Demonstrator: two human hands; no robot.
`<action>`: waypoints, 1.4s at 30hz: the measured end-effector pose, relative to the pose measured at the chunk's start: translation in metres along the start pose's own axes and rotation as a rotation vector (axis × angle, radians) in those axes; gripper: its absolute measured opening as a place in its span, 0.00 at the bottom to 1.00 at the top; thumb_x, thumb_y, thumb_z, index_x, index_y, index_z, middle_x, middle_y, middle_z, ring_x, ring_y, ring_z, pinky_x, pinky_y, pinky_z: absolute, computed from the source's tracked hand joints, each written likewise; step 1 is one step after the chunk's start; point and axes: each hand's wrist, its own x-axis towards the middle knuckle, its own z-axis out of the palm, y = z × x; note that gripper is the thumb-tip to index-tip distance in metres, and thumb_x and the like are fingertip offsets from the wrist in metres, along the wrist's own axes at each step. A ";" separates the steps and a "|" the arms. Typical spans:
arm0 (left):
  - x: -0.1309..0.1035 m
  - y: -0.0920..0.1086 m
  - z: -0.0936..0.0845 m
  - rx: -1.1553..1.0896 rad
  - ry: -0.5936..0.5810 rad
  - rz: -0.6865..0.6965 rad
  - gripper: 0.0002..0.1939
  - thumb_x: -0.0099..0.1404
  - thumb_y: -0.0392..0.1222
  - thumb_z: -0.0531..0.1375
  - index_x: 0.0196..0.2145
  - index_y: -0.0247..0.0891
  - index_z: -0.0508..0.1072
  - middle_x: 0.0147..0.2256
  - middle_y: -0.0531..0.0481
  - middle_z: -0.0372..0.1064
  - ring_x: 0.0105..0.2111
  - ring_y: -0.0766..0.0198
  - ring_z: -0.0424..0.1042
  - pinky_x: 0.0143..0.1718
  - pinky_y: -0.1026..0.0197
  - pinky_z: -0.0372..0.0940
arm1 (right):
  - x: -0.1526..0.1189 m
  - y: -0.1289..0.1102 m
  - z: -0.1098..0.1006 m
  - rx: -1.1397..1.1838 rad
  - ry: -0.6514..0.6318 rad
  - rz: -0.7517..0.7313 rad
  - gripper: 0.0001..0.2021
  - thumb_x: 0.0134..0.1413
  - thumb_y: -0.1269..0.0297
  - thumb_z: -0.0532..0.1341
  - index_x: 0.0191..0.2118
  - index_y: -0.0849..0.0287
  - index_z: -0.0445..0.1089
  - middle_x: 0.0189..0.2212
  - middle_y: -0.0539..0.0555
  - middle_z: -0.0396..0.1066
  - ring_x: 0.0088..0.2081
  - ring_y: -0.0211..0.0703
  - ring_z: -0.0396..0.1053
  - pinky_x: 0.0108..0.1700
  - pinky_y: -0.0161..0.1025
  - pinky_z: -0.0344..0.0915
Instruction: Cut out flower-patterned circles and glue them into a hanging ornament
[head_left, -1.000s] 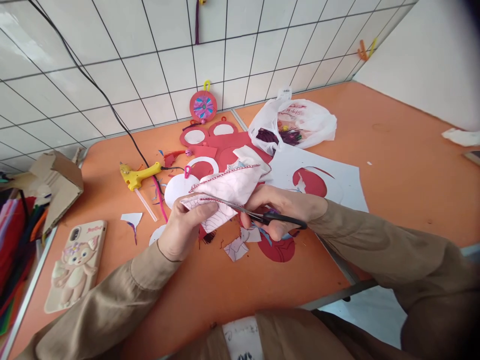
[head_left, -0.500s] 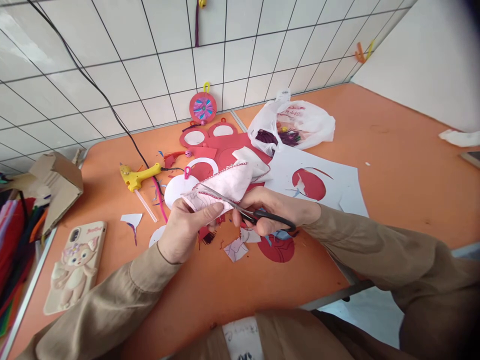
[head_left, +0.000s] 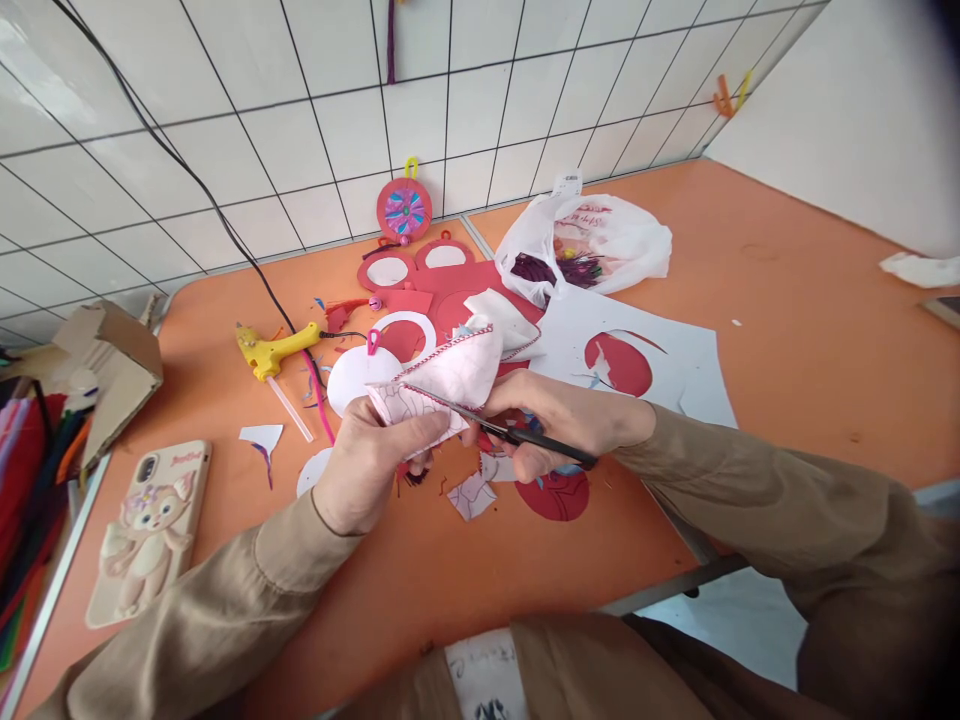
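My left hand (head_left: 379, 455) pinches a folded piece of white cloth (head_left: 457, 365) with dark red stitched edging and a faint line pattern. The cloth is held above the table, and its far part lies near red paper. In my right hand (head_left: 555, 420) is a pair of scissors (head_left: 517, 434) with black handles. Their blades point left and lie along the stitched edge of the cloth, nearly closed. Under my hands are a patterned cloth scrap (head_left: 472, 495) and a red disc (head_left: 553, 494) with dark lines.
A yellow glue gun (head_left: 274, 350) lies to the left, its cord rising past the tiled wall. Nearer is a phone in a bear case (head_left: 150, 535). Behind my hands are red paper rings (head_left: 386, 268), a white plastic bag (head_left: 622, 245) and white paper (head_left: 667, 350) with a hole.
The scissors have closed, with their handles drawn together. The cloth's near flap has opened downward a little. Both hands stay almost in place.
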 end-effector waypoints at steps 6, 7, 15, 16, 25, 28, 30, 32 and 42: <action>-0.001 -0.001 0.004 -0.011 0.073 -0.028 0.11 0.51 0.37 0.68 0.19 0.37 0.70 0.14 0.58 0.62 0.14 0.73 0.58 0.16 0.67 0.55 | 0.000 0.000 0.002 -0.102 0.019 -0.008 0.35 0.48 0.30 0.63 0.36 0.65 0.71 0.22 0.46 0.61 0.23 0.31 0.55 0.24 0.32 0.51; -0.001 -0.001 0.004 -0.011 0.081 -0.030 0.11 0.51 0.37 0.68 0.18 0.37 0.69 0.14 0.59 0.61 0.14 0.73 0.58 0.15 0.67 0.55 | 0.000 0.000 0.002 -0.092 0.024 0.000 0.34 0.47 0.31 0.64 0.35 0.65 0.71 0.22 0.46 0.61 0.22 0.31 0.54 0.23 0.32 0.51; 0.000 -0.002 0.002 -0.064 0.053 -0.034 0.11 0.51 0.37 0.69 0.19 0.37 0.69 0.14 0.59 0.61 0.14 0.73 0.58 0.15 0.67 0.55 | 0.001 0.003 0.004 0.049 0.042 -0.004 0.31 0.45 0.35 0.69 0.29 0.66 0.70 0.20 0.47 0.61 0.21 0.30 0.56 0.22 0.30 0.52; 0.000 -0.003 0.002 -0.067 0.047 -0.036 0.11 0.51 0.37 0.68 0.19 0.37 0.69 0.14 0.59 0.61 0.13 0.73 0.58 0.15 0.67 0.55 | 0.001 0.003 0.004 0.054 0.039 -0.006 0.31 0.46 0.35 0.68 0.29 0.66 0.70 0.20 0.47 0.61 0.21 0.31 0.56 0.22 0.30 0.52; 0.003 -0.003 0.000 -0.067 0.029 -0.050 0.14 0.50 0.39 0.70 0.16 0.38 0.68 0.12 0.59 0.59 0.13 0.72 0.57 0.16 0.65 0.56 | 0.000 0.006 0.005 -0.005 0.031 -0.014 0.36 0.50 0.28 0.59 0.27 0.65 0.67 0.21 0.47 0.59 0.24 0.32 0.54 0.24 0.32 0.51; 0.003 -0.002 0.000 -0.063 0.018 -0.053 0.17 0.50 0.41 0.71 0.15 0.38 0.66 0.11 0.59 0.58 0.13 0.73 0.56 0.17 0.65 0.56 | 0.000 0.006 0.005 0.016 0.023 0.023 0.35 0.50 0.28 0.59 0.27 0.64 0.67 0.20 0.46 0.57 0.23 0.32 0.54 0.24 0.32 0.51; 0.003 -0.001 0.000 -0.045 0.002 -0.056 0.19 0.50 0.42 0.71 0.14 0.38 0.65 0.11 0.59 0.58 0.13 0.73 0.56 0.17 0.65 0.56 | 0.000 0.007 0.005 0.052 0.014 0.035 0.34 0.49 0.30 0.62 0.28 0.64 0.67 0.20 0.46 0.58 0.22 0.32 0.54 0.23 0.32 0.51; 0.003 0.000 0.000 -0.023 -0.008 -0.054 0.21 0.51 0.44 0.72 0.14 0.38 0.64 0.12 0.58 0.59 0.13 0.73 0.57 0.17 0.65 0.57 | -0.001 0.007 0.004 0.090 -0.005 0.060 0.33 0.48 0.31 0.64 0.28 0.64 0.67 0.21 0.47 0.59 0.22 0.32 0.57 0.23 0.32 0.53; 0.002 -0.006 -0.001 0.083 0.011 -0.061 0.23 0.52 0.52 0.72 0.14 0.38 0.65 0.12 0.56 0.59 0.15 0.71 0.58 0.18 0.63 0.58 | 0.000 0.007 0.004 0.117 -0.060 0.071 0.36 0.47 0.26 0.60 0.30 0.63 0.66 0.23 0.47 0.60 0.24 0.32 0.56 0.24 0.32 0.55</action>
